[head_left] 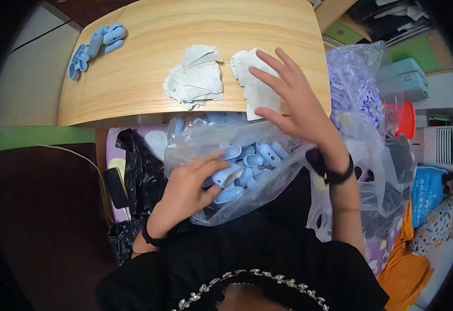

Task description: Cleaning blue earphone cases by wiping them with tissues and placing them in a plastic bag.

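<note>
Centre of the head view, just below the near edge of the wooden surface: a clear plastic bag lies open, with many light-blue rounded shells piled loose inside.

Left hand: at the bag's mouth, grip narrow, thumb and fingers closed about one light-blue case. Case is tilted, a pale hollow showing on its right side; it sits over the other shells, and contact with them cannot be told.

Right hand: grip wide, fingers spread, nothing held. It is over the right-hand stack of white sheets; touching or just above, cannot tell. A left-hand stack of white sheets lies beside it, a narrow gap between.

Also noted: a small cluster of blue pieces at the far left of the surface; a bag of lilac pieces off its right end.

Handling (judged): case probably light, thin-walled, smooth, perhaps a little rubbery; unlikely to break, could slip or fold under a hard pinch. Best hold: across the rounded side walls, thumb opposite fingers, clear of the open rim. Sheets look thin and ragged, easily torn; take flat.
</note>
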{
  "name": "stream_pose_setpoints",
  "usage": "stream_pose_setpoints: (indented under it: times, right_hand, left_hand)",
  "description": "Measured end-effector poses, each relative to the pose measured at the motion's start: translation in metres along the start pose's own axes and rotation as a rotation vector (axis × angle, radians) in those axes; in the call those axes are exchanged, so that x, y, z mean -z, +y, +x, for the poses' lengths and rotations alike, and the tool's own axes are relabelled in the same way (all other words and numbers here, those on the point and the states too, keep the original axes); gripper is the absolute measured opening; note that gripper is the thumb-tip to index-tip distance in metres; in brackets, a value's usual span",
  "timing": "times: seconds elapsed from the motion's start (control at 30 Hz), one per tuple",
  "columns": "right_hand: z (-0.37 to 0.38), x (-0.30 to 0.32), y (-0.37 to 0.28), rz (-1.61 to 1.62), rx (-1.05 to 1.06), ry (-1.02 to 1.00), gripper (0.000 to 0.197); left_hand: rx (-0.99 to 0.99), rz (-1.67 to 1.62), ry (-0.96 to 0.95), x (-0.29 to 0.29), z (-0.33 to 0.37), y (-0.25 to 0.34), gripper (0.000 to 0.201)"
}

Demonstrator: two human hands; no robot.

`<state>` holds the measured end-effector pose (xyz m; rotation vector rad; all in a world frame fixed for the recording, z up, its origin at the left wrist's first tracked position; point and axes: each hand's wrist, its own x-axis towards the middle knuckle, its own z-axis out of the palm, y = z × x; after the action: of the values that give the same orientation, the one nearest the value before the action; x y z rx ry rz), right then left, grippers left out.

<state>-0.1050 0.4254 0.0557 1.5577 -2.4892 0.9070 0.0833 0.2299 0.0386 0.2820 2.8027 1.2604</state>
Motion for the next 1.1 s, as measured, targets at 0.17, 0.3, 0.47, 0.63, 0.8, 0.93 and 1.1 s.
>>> stream_pose_setpoints:
  times: [0.17, 0.3, 0.47, 0.63, 0.8, 0.93, 1.1]
  right_hand:
    - [0.017, -0.051, 0.059, -0.289, 0.107, -0.123, 0.060]
    - [0.024, -0.037, 0.057, -0.384, 0.055, -0.134, 0.064]
    - [0.011, -0.023, 0.026, -0.273, 0.171, -0.042, 0.052]
    - [-0.022, -0.037, 0.022, -0.207, 0.131, -0.153, 0.036]
    - [-0.038, -0.042, 0.022, -0.214, 0.128, -0.064, 0.027]
    - [-0.030, -0.040, 0.015, -0.110, 0.051, 0.034, 0.022]
    - [-0.040, -0.042, 0.020, -0.102, 0.022, 0.068, 0.019]
  left_hand:
    - [0.027, 0.101, 0.087, 0.025, 0.000, 0.004, 0.038]
    - [0.099, -0.141, 0.117, 0.108, 0.016, -0.018, 0.032]
    - [0.239, 0.681, 0.866, 0.215, 0.088, -0.173, 0.047]
    - [0.275, 0.936, 0.820, 0.252, 0.106, -0.258, 0.053]
    - [0.309, 0.585, 0.841, 0.222, 0.094, -0.227, 0.044]
    - [0.071, -0.868, 0.871, 0.192, 0.055, -0.168, 0.043]
    - [0.046, -1.764, 0.466, 0.115, 0.019, -0.062, 0.052]
